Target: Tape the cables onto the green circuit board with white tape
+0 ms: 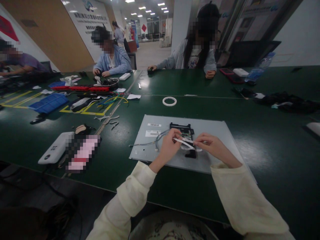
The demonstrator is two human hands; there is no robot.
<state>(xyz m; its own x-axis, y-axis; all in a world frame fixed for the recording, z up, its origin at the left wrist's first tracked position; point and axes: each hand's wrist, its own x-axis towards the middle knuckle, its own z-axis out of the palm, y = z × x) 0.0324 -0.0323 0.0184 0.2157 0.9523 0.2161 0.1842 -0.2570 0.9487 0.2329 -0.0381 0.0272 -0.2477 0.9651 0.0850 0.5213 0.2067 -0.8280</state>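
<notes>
A grey metal panel (215,136) lies flat on the green table (262,160) in front of me, with a black circuit part (182,128) and white labels on it. My left hand (168,146) and my right hand (211,145) hover over the panel, each pinching one end of a thin white strip (185,143) stretched between them. Thin grey wires (150,142) run from the panel's middle off its left edge, under my left hand. A small black piece (191,154) lies on the panel just below the strip.
A white tape ring (169,101) lies beyond the panel. To the left are a white device (56,148), a blue tray (48,102), coloured cables (112,100) and a red bar (80,88). Three people sit along the far side; a water bottle (258,69) lies at the right.
</notes>
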